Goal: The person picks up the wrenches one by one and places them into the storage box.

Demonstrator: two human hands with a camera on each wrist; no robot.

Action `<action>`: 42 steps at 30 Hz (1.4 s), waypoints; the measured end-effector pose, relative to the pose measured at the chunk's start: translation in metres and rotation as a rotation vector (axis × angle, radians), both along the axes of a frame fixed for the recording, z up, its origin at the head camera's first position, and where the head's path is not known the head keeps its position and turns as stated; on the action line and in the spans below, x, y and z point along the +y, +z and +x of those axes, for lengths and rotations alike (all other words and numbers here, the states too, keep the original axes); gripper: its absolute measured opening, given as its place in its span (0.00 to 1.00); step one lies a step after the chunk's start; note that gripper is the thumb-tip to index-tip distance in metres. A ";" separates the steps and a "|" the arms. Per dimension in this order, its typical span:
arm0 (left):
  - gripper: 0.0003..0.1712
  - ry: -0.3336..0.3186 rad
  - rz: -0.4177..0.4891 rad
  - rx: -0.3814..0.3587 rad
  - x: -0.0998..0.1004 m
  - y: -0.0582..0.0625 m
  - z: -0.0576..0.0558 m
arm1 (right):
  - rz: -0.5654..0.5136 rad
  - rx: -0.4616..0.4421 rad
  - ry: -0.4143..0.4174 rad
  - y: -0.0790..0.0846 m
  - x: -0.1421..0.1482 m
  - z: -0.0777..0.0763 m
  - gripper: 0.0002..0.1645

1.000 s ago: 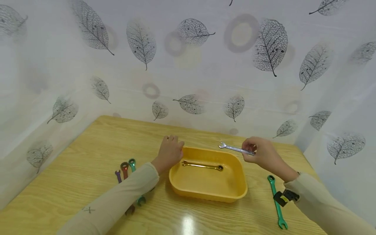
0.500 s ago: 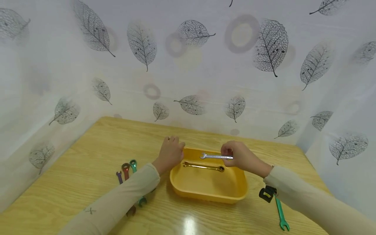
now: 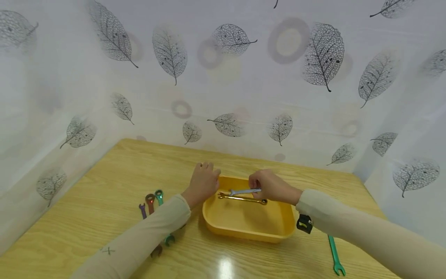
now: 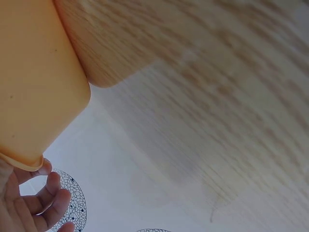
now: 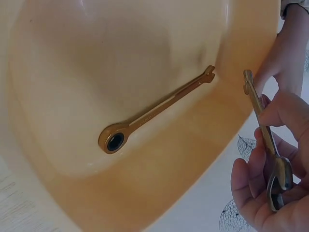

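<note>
My right hand (image 3: 275, 187) pinches a silver wrench (image 3: 245, 191) over the far side of a yellow plastic basin (image 3: 244, 234). In the right wrist view, thumb and fingers grip the middle of that silver wrench (image 5: 259, 113). Inside the basin lies a gold combination wrench (image 3: 240, 198), its open jaw to the left and its ratchet ring to the right. At the basin's far left corner, my left hand (image 3: 203, 184) holds the rim. The left wrist view shows a fingertip under that rim (image 4: 24, 163), the other fingers curled loosely below.
Left of the basin lie a purple wrench (image 3: 143, 211), a red wrench (image 3: 150, 202) and a green wrench (image 3: 159, 197), partly hidden under my left forearm. Another green wrench (image 3: 335, 255) lies at the right, partly behind my right sleeve. A leaf-patterned curtain (image 3: 226, 89) stands behind the table.
My right hand has carried the silver wrench leftward and down, from beyond the basin's right rim to just above the gold wrench. The left hand has stayed on the rim.
</note>
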State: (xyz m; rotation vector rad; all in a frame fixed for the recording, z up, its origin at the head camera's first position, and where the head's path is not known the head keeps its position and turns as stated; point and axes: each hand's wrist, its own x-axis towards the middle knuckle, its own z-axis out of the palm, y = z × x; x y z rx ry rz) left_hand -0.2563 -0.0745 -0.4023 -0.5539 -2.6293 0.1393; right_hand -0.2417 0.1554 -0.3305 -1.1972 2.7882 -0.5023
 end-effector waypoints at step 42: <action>0.09 -0.013 0.041 -0.005 0.000 0.004 0.004 | 0.087 -0.088 0.063 -0.033 -0.034 -0.018 0.07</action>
